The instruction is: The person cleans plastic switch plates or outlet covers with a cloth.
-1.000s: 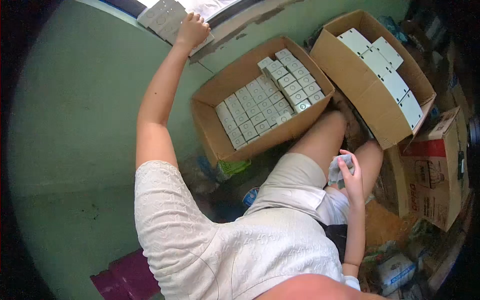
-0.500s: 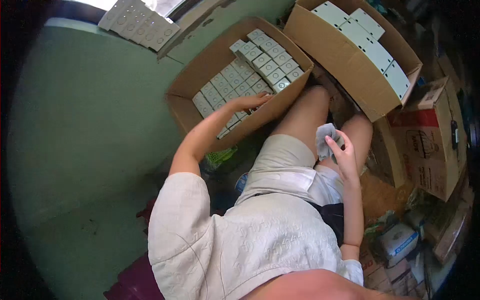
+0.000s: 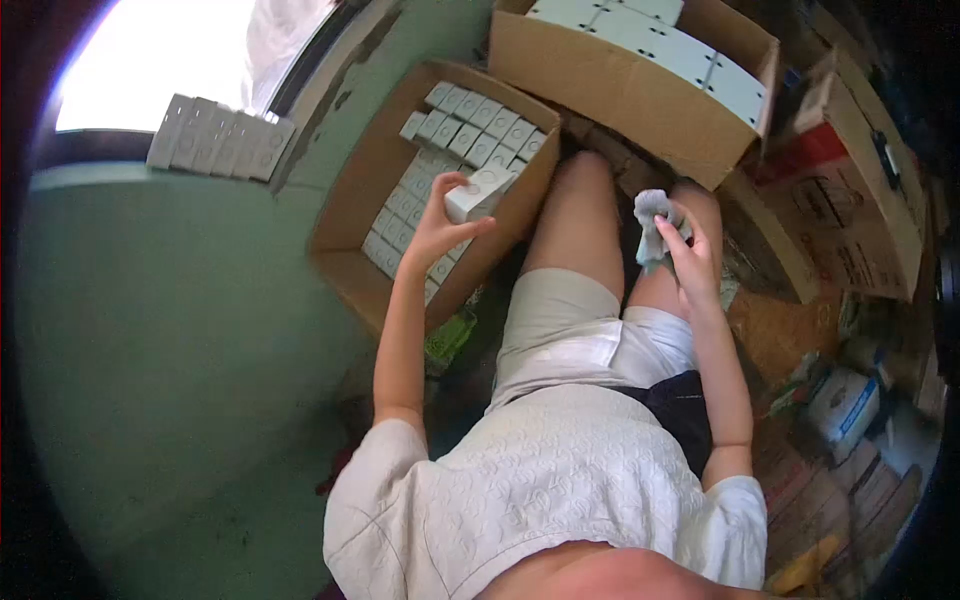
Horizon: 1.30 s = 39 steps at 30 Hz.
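Observation:
My left hand [image 3: 437, 232] is closed on a small white box [image 3: 478, 194] with a circle printed on it, thumb on the near side and fingers at its far end. It is raised above an open cardboard carton [image 3: 345, 275] holding rows of similar white boxes [image 3: 480, 125], some stacked higher at the far end. Over my thigh, my right hand [image 3: 692, 256] pinches a crumpled greyish cloth [image 3: 652, 215] between thumb and fingers.
A second carton [image 3: 600, 75] with white flat-topped boxes [image 3: 660, 45] stands at the back. Several white boxes [image 3: 215, 140] line the window ledge. A red-marked carton [image 3: 850, 200] is on the right, with a blue-and-white pack [image 3: 842, 410] below it. A green wall [image 3: 180, 330] rises on the left.
My left hand has come up out of the carton, now with a white box in it. The cloth stays in my right hand, its folds hanging differently. The camera view has shifted.

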Available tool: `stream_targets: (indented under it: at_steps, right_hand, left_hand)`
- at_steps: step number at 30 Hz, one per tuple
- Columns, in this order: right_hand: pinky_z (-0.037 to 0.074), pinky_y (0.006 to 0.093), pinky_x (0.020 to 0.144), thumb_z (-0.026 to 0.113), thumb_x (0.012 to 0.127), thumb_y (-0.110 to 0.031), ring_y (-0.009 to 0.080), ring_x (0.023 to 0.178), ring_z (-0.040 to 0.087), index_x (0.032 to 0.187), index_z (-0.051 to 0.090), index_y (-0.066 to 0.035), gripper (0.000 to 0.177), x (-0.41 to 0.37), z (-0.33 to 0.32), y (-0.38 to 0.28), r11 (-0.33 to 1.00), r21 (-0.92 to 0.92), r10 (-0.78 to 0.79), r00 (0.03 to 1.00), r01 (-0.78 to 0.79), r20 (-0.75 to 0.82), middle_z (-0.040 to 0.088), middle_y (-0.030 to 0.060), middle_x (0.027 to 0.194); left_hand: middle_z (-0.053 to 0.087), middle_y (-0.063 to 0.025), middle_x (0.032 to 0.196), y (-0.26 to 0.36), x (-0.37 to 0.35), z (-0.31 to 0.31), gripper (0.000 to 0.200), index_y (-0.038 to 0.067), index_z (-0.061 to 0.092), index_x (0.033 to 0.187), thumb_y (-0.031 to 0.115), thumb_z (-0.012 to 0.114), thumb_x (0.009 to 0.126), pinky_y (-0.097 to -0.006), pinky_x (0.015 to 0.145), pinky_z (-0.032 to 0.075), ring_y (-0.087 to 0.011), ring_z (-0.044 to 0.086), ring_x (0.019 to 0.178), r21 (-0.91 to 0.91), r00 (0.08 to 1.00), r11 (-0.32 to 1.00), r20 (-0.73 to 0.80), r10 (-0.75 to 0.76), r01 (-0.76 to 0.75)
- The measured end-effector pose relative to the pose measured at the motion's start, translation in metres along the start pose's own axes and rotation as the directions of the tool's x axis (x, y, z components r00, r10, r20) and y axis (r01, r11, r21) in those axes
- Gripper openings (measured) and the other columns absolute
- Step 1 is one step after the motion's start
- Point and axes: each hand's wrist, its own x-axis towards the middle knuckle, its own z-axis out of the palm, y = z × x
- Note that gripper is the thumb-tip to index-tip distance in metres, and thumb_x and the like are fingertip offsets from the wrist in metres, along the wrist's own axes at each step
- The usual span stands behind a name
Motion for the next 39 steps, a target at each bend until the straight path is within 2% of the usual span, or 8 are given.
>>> stream_targets:
  at_steps: [2,8,15,19,23,27,31,39]
  right_hand:
    - [0.052,0.0276,0.083,0.066,0.093,-0.010,0.0123,0.095,0.065,0.120,0.066,-0.003,0.028,0.007,0.000,-0.016,0.969,-0.138,-0.209,0.977,0.204,-0.029,0.069,0.0053,0.108]
    - [0.047,0.0346,0.100,0.062,0.089,-0.007,0.0281,0.119,0.061,0.129,0.062,-0.007,0.041,0.010,0.019,-0.080,0.499,-0.569,-0.739,0.664,0.654,0.115,0.060,0.0126,0.135]
    - [0.052,0.0387,0.096,0.062,0.084,-0.005,0.0296,0.116,0.062,0.132,0.059,-0.006,0.048,-0.018,0.020,-0.101,0.188,-0.689,-0.726,0.571,0.701,0.383,0.057,0.0110,0.140]
    - [0.053,0.0412,0.093,0.063,0.081,0.003,0.0348,0.108,0.064,0.129,0.062,-0.010,0.050,-0.002,-0.011,-0.116,0.091,-0.812,-0.900,0.397,0.577,0.182,0.061,0.0078,0.126]
    - [0.052,0.0446,0.091,0.066,0.080,0.005,0.0331,0.101,0.064,0.127,0.064,-0.013,0.051,-0.017,-0.013,-0.113,0.325,-0.713,-0.746,0.631,0.622,0.211,0.061,0.0074,0.115]
    - [0.054,0.0415,0.090,0.067,0.079,0.003,0.0320,0.100,0.065,0.127,0.065,-0.016,0.052,-0.025,-0.013,-0.103,0.156,-0.707,-0.766,0.536,0.690,0.354,0.065,0.0091,0.120]
    - [0.053,0.0410,0.094,0.066,0.082,0.002,0.0302,0.109,0.066,0.121,0.068,-0.010,0.041,0.001,-0.033,-0.104,0.452,-0.711,-0.749,0.662,0.539,0.025,0.069,0.0113,0.119]
    - [0.053,0.0384,0.096,0.060,0.079,0.007,0.0294,0.100,0.065,0.136,0.058,-0.010,0.059,-0.007,-0.027,-0.096,0.167,-0.830,-0.680,0.672,0.532,0.294,0.060,0.0070,0.136]
  left_hand:
    - [0.061,-0.0109,0.115,0.018,0.007,0.014,0.073,0.013,0.045,0.134,0.007,0.084,0.073,-0.0339,0.091,0.049,-0.0199,0.059,0.104,-0.024,0.932,0.956,-0.230,0.279,-0.291]
    - [0.070,-0.0137,0.115,0.118,0.038,0.107,0.059,0.009,0.059,0.130,0.007,0.080,0.075,-0.0347,0.088,0.054,-0.0225,0.068,0.107,0.104,0.790,0.834,-0.276,0.548,-0.542]
    - [0.072,-0.0143,0.111,0.163,0.068,0.182,0.061,0.009,0.064,0.125,-0.001,0.072,0.066,-0.0341,0.084,0.055,-0.0258,0.071,0.100,0.026,0.751,0.766,-0.174,0.637,-0.643]
    - [0.071,-0.0148,0.112,0.166,0.066,0.205,0.061,0.009,0.064,0.126,0.001,0.075,0.066,-0.0347,0.084,0.056,-0.0269,0.071,0.101,0.013,0.652,0.669,-0.207,0.729,-0.743]
    - [0.071,-0.0150,0.111,0.165,0.062,0.225,0.063,0.009,0.064,0.126,0.002,0.077,0.065,-0.0344,0.082,0.056,-0.0264,0.072,0.098,0.034,0.693,0.710,-0.187,0.696,-0.704]
    - [0.072,-0.0142,0.109,0.164,0.060,0.219,0.061,0.011,0.064,0.126,0.003,0.076,0.067,-0.0333,0.078,0.056,-0.0257,0.072,0.093,-0.043,0.772,0.774,-0.133,0.622,-0.631]
    - [0.072,-0.0157,0.111,0.162,0.050,0.224,0.060,0.008,0.063,0.127,-0.004,0.071,0.068,-0.0323,0.087,0.054,-0.0188,0.069,0.103,0.109,0.737,0.747,-0.128,0.664,-0.655]
    - [0.070,-0.0144,0.113,0.151,0.059,0.226,0.054,0.006,0.065,0.123,0.001,0.073,0.070,-0.0349,0.086,0.055,-0.0276,0.070,0.102,-0.002,0.722,0.742,-0.231,0.652,-0.670]
